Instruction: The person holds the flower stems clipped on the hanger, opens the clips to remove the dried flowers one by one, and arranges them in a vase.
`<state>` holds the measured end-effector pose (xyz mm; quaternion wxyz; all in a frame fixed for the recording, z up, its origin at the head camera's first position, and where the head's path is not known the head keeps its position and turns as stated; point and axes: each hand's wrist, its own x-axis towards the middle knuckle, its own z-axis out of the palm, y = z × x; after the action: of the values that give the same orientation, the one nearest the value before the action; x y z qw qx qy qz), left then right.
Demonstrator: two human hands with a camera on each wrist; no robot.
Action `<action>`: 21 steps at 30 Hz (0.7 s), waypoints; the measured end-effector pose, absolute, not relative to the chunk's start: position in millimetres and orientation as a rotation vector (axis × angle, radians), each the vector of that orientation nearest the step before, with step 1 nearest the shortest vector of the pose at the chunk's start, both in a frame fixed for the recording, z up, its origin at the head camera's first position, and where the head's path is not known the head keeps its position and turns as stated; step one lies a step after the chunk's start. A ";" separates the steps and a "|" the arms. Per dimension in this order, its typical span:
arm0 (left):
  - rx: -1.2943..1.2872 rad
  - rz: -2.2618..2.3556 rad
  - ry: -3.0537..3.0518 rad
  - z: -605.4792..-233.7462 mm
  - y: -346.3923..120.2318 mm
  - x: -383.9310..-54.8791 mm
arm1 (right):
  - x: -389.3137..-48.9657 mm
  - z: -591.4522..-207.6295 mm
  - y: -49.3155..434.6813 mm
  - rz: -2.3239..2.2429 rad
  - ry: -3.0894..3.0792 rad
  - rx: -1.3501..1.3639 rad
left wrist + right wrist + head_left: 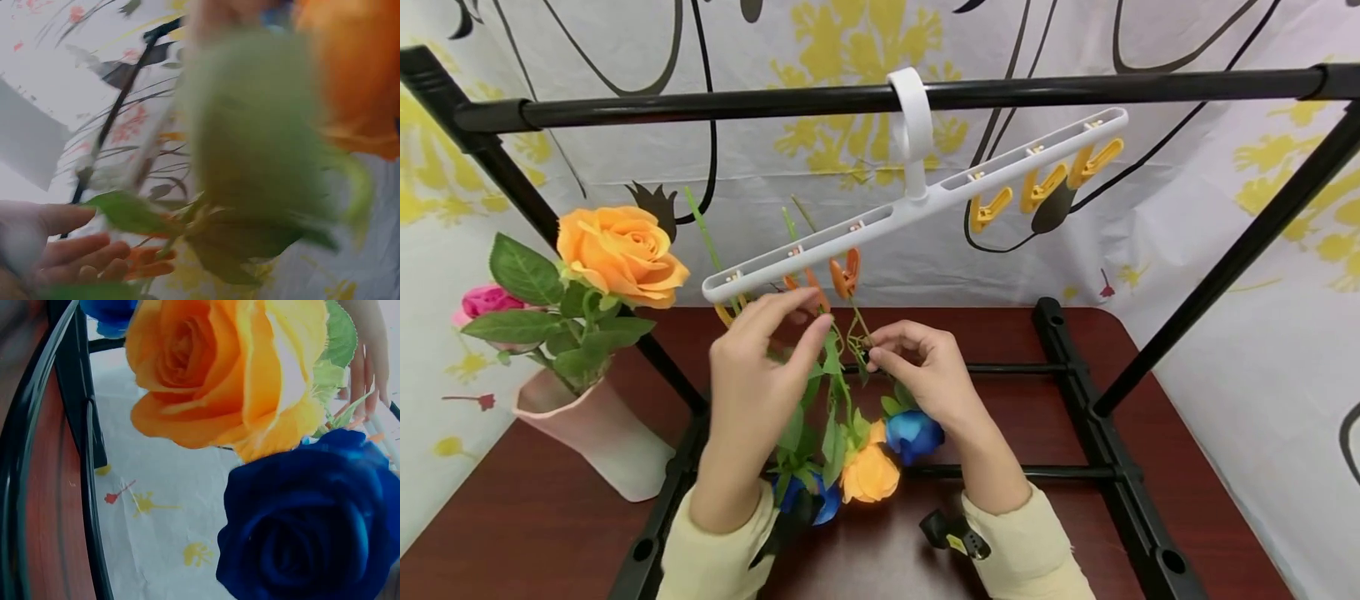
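At the left of the surface [1007, 421], a pale pink vase [595, 433] holds an orange rose [621, 254] and a pink flower [490, 308], beside the left post of a black rack [820, 102]. Over the rack's top bar hangs a white hanger [916, 200], tilted, its left end the lower. At that low end, the left hand [760, 392] is noted near the orange clips [847, 273]; its fingers stand apart from the thumb, gripping nothing visible. From where I stand, I cannot tell whether a fingertip touches a clip. Between the forearms, three flowers hang heads down: a blue flower [827, 497] at left, an orange-yellow rose [870, 477] in the middle, a blue rose [913, 436] at right. Beside their leaves, the right hand [928, 371] has thumb and fingers narrowed on a thin stem [861, 323] below an orange clip; the blue rose hangs just under this hand. Further right, three yellow clips [1042, 188] hang from the hanger's higher end, well apart from both hands.
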<state>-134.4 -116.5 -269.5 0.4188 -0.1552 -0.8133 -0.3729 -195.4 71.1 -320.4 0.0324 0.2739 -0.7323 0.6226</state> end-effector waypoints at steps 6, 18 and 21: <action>-0.328 -0.907 -1.970 -263.0 -99.4 -157.6 | -196.8 -321.9 69.7 1.921 -2.218 0.872; -0.290 -0.633 -2.030 -254.6 -83.2 -190.9 | -199.2 -324.1 69.4 1.918 -2.160 0.773; -0.267 -0.578 -2.027 -253.9 -82.6 -199.3 | -199.0 -324.9 65.5 1.928 -2.134 0.780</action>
<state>-199.3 -82.6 -253.9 0.4868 -0.1096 -0.8334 -0.2377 -199.0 65.5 -324.9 0.0807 0.2610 -0.7138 0.6449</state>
